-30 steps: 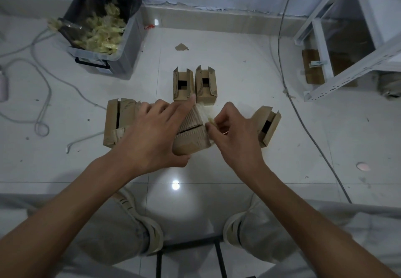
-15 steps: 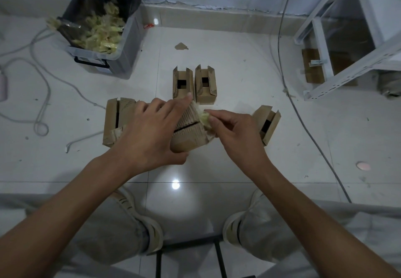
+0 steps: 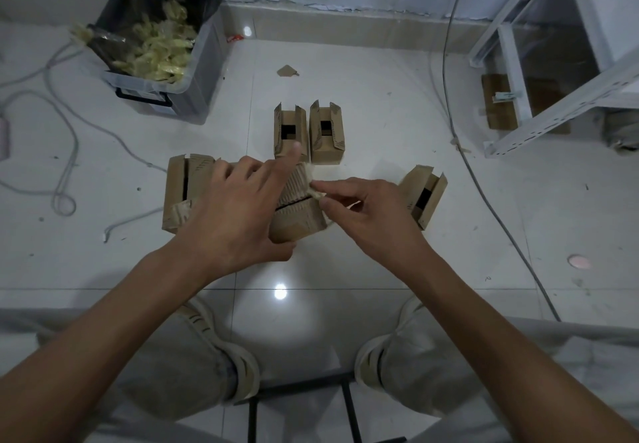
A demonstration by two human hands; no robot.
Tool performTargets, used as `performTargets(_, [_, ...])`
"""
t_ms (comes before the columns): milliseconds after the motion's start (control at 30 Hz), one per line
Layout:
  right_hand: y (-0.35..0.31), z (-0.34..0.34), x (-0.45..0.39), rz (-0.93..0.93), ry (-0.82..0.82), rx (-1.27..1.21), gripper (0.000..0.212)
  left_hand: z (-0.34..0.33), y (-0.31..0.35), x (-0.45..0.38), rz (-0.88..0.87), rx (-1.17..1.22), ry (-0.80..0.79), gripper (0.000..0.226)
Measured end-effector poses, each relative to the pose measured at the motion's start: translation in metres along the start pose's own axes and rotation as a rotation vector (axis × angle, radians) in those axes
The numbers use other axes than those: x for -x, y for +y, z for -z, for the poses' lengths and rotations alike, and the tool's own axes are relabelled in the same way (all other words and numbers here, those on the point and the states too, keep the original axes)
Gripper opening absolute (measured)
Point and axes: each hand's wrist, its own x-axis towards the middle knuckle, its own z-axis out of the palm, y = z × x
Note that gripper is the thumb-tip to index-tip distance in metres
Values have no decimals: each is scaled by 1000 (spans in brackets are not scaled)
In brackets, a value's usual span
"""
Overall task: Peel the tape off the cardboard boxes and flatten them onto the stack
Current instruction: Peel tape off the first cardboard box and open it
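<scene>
Above the floor tiles, between the knees, a small cardboard box point(image 3: 299, 214) is gripped by the left hand point(image 3: 231, 214), fingers curled over its top. A tape strip point(image 3: 316, 192) at its right edge is pinched by the right hand point(image 3: 363, 214). The box is judged light and easily crushed; the tape, thin and tear-prone, is best held near its adhered root.

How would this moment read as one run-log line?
left hand: holds cardboard box | right hand: pinches tape | step: peeling
</scene>
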Motion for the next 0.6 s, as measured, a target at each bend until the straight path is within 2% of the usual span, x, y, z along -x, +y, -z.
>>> performTargets(167, [-4,6,-4,-246,-117,-168,46,0,1,0,-9,-3,-9,134])
performTargets(300, [0,8,-5,-330,-204,-251,29,-4,4,1,-35,39,-17,132])
performTargets(400, [3,9,-4,-317,-192,-313,19,-3,4,2,-23,92,-25,131])
performTargets(600, [6,13,-4,-364,-216,-684,15,5,4,0,14,224,-1,131])
